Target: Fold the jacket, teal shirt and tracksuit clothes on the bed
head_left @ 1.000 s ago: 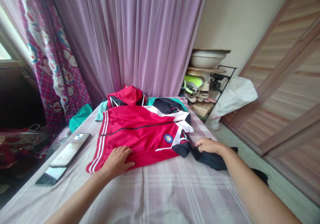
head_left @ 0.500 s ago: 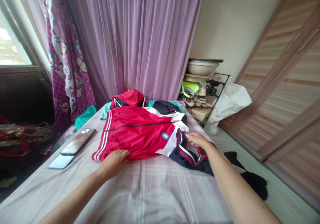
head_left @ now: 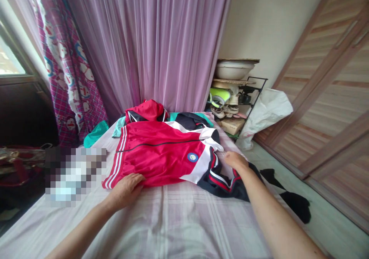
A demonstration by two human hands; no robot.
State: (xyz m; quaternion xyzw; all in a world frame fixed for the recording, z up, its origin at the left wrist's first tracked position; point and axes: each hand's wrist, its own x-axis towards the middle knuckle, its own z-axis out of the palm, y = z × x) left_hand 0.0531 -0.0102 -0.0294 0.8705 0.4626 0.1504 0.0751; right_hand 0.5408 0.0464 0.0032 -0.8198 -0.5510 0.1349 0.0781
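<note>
A red track jacket (head_left: 161, 157) with white side stripes and a round blue badge lies spread on the bed (head_left: 178, 224). My left hand (head_left: 125, 189) rests flat on its near hem, fingers stretched out. My right hand (head_left: 235, 160) lies on the jacket's dark navy sleeve (head_left: 223, 178), which has red and white stripes, at the bed's right edge; its fingers point away and seem flat. More red, navy and teal clothes (head_left: 161, 114) are piled behind the jacket.
Purple curtains (head_left: 150, 47) hang behind the bed. A blurred patch (head_left: 73, 174) covers things at the bed's left side. A rack with shoes and a basin (head_left: 233, 93), a white bag (head_left: 266, 111), a wooden wardrobe (head_left: 331, 93) and dark cloth on the floor (head_left: 288, 197) are on the right.
The navy sleeve has been drawn out flat beside the jacket, its stripes now showing. My right hand moved from the bunched sleeve to farther up it. My left hand slid slightly toward the hem.
</note>
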